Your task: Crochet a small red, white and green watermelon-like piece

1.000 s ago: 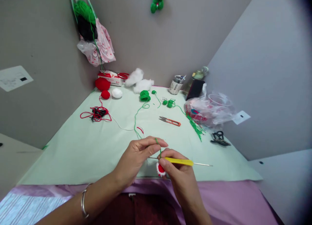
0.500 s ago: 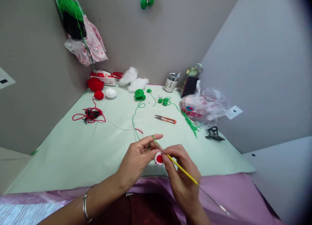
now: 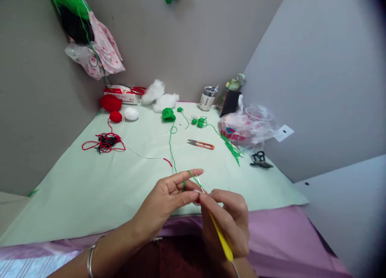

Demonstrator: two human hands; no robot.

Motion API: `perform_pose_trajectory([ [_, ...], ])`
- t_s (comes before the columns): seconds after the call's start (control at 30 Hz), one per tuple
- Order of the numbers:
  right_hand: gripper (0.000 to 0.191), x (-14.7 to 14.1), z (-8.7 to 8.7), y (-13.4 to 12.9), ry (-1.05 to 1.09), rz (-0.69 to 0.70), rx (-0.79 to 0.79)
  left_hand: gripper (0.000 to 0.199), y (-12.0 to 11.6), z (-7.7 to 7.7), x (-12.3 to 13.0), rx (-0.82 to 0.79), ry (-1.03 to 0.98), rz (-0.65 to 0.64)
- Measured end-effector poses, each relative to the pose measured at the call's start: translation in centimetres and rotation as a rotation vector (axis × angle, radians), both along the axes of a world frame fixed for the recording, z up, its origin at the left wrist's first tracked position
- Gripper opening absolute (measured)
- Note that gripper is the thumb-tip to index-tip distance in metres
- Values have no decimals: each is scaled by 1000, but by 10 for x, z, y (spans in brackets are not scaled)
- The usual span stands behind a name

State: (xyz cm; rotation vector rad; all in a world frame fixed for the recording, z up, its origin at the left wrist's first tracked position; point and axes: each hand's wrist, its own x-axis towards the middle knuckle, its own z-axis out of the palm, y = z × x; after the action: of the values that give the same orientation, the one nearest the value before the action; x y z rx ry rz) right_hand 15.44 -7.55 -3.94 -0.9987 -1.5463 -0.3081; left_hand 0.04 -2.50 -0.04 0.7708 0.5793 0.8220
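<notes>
Between thumb and fingers, my left hand [image 3: 169, 197] pinches a small red and white crochet piece [image 3: 197, 200], mostly covered by the fingertips. Green yarn [image 3: 193, 176] runs over its raised index finger and down to the piece. My right hand [image 3: 227, 217] is closed around a crochet hook [image 3: 221, 236] with a yellow grip, its metal tip pointing up beside the green strand at the piece. From the hands, the strand leads back across the table to a green yarn ball [image 3: 168, 115].
Orange thread snips [image 3: 201, 144] lie beyond the hands. Red yarn balls [image 3: 111, 103], a white ball [image 3: 131, 113] and tangled red and black yarn [image 3: 107, 142] are at left. A plastic bag [image 3: 245, 127] and a black hair clip [image 3: 261, 160] sit at right.
The hook has turned steeper, its tip now up by the green strand. My right hand has rotated and the crochet piece is more hidden. The view has shifted slightly.
</notes>
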Motion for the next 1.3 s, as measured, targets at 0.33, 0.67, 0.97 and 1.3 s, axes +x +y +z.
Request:
perform_pose_trajectory([
  [0.33, 11, 2, 12, 13, 686, 540, -484, 53, 4, -1, -1, -123, -12, 8],
  [0.67, 17, 9, 16, 9, 739, 506, -533, 44, 9, -3, -10, -41, 73, 55],
  [0.97, 15, 10, 13, 6, 711, 469, -536, 37, 6, -9, -7, 104, 157, 160],
  [1.3, 16, 8, 17, 4, 678, 473, -521, 34, 6, -9, -7, 146, 204, 177],
])
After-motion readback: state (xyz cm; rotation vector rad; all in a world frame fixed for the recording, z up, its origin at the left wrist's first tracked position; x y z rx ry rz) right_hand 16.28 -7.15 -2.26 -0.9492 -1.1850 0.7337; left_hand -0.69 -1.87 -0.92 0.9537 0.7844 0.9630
